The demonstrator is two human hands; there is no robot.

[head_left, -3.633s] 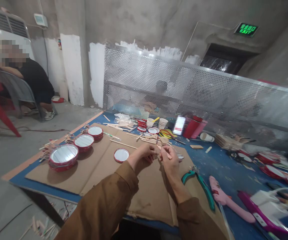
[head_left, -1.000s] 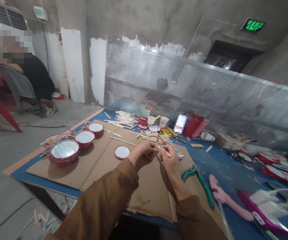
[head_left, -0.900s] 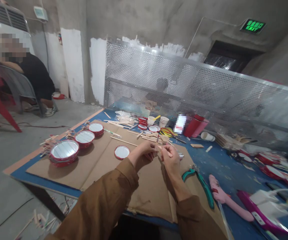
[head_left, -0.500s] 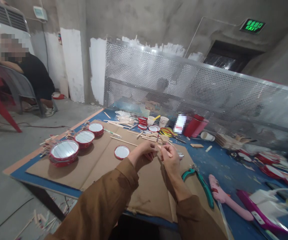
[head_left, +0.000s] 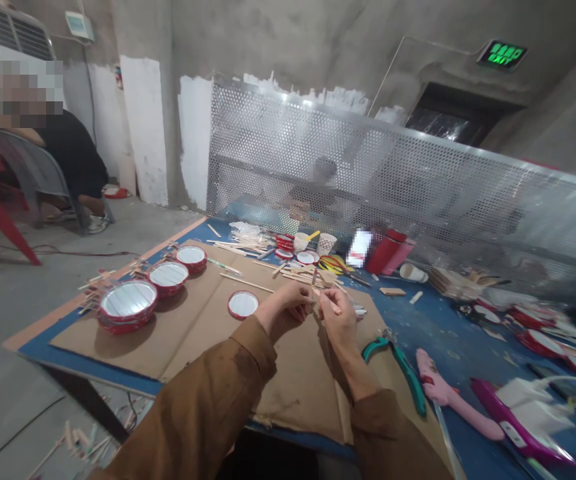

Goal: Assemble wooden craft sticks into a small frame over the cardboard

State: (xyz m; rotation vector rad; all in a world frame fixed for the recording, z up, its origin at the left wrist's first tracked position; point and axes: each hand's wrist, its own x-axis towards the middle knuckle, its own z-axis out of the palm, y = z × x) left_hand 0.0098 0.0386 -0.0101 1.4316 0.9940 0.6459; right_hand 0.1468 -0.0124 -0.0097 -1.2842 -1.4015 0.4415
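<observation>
My left hand (head_left: pixel 293 301) is closed in a pinch on a thin wooden stick (head_left: pixel 314 277), which stands up above the fingertips. Close beside it, my right hand (head_left: pixel 337 315) is also pinched, its fingertips by the same stick; what lies between them is too small to make out. Both hands hover over a cardboard sheet (head_left: pixel 208 327). To the left of my left hand lies a round red-rimmed lid (head_left: pixel 243 305) with a white face. Loose wooden sticks (head_left: pixel 298 273) lie just beyond the hands. Teal-handled pliers (head_left: pixel 402 368) rest to the right of my right forearm.
Red-rimmed round tins (head_left: pixel 128 303) line the left side. A pink glue gun (head_left: pixel 453 397) and a purple power strip (head_left: pixel 518 427) lie right. Cups (head_left: pixel 327 244), a phone (head_left: pixel 359 248) and a red bottle (head_left: pixel 387 250) stand at the back. A seated person (head_left: pixel 71 147) is far left.
My right hand has shifted slightly left, closer to my left hand and the stick. The left hand keeps its pinch, and the things on the table stay in place.
</observation>
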